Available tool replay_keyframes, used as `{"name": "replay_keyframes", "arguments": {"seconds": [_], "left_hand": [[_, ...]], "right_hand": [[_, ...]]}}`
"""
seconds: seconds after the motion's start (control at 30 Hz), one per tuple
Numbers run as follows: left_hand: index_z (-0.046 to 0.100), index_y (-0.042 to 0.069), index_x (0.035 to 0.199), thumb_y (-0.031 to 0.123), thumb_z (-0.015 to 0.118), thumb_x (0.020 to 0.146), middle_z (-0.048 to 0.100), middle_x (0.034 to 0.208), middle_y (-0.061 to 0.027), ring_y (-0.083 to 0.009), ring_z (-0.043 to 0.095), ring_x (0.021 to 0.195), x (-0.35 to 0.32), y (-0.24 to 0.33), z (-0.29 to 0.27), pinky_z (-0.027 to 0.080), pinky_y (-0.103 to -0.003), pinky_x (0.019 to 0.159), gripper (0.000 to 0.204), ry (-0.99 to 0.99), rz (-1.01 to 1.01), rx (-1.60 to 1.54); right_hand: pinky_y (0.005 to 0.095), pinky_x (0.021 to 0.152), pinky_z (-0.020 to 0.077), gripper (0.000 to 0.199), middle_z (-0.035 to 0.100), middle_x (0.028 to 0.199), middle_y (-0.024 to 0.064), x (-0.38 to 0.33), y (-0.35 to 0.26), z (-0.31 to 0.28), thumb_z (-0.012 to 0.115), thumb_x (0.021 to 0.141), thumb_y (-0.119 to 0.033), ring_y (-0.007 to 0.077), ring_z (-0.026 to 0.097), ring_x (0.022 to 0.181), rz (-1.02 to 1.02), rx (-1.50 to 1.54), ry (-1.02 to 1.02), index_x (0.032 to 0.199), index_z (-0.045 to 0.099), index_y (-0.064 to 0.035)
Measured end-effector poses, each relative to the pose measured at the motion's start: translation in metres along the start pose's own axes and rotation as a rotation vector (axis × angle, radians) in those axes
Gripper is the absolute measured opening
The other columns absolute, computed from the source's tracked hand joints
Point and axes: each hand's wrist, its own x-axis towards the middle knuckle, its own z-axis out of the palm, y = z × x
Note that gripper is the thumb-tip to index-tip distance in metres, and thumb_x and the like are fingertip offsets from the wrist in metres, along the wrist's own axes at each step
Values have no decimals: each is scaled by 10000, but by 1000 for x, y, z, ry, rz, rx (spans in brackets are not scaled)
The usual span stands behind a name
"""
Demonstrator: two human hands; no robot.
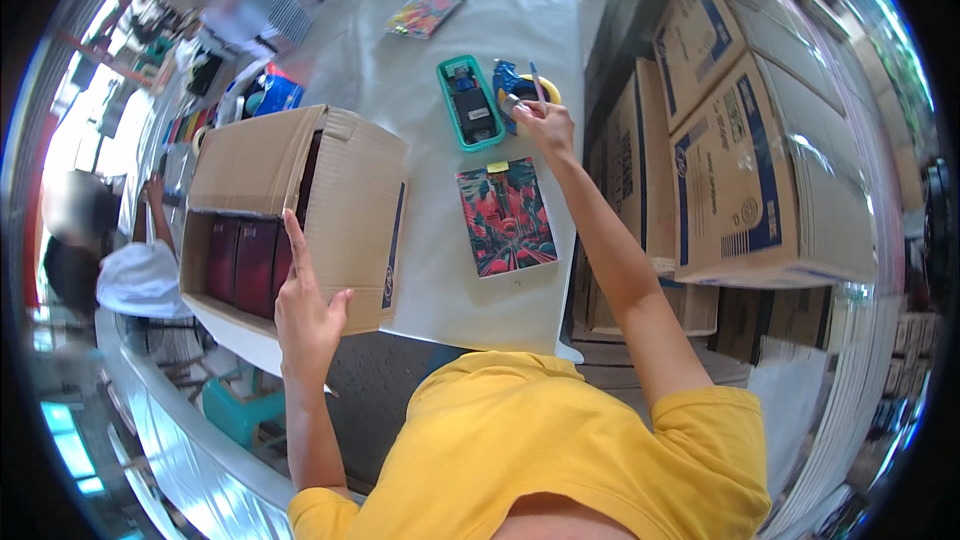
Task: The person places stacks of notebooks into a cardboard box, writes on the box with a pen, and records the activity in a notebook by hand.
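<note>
the left hand [312, 312], loosely open with index outstretched and nothing gripped, touches the carton [358, 230] near the surface [480, 310] edge, where a hard push might tip it, while the right hand [545, 123], fingers bent, hold unclear, is at the tape dispenser [505, 71].

- left hand [312, 312] against the open cardboard box [358, 210]
- dark red packs [256, 265] inside it
- right hand [547, 128] at the blue tape dispenser [506, 74]
- green tray [482, 146] beside it
- red-patterned book [508, 220] near the tray
</note>
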Motion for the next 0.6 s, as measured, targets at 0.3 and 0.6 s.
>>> {"name": "replay_keyframes", "arguments": {"seconds": [0.3, 0.6], "left_hand": [[373, 76, 1429, 213, 727, 776, 208, 1519, -295, -484, 206, 1403, -8, 68, 205, 238, -588, 1114, 756, -182, 604, -504], [309, -54, 1416, 294, 651, 791, 326, 1427, -329, -463, 433, 1263, 56, 136, 309, 406, -580, 963, 792, -179, 198, 156]], "right_hand": [[227, 600, 402, 481, 642, 859, 3, -18, 29, -4, 490, 984, -467, 41, 490, 660, -23, 556, -71, 1054, 733, -58], [212, 434, 208, 639, 334, 545, -85, -108, 54, -135, 354, 1001, -535, 22, 303, 479, -69, 244, -14, 1018, 738, -24]]}}
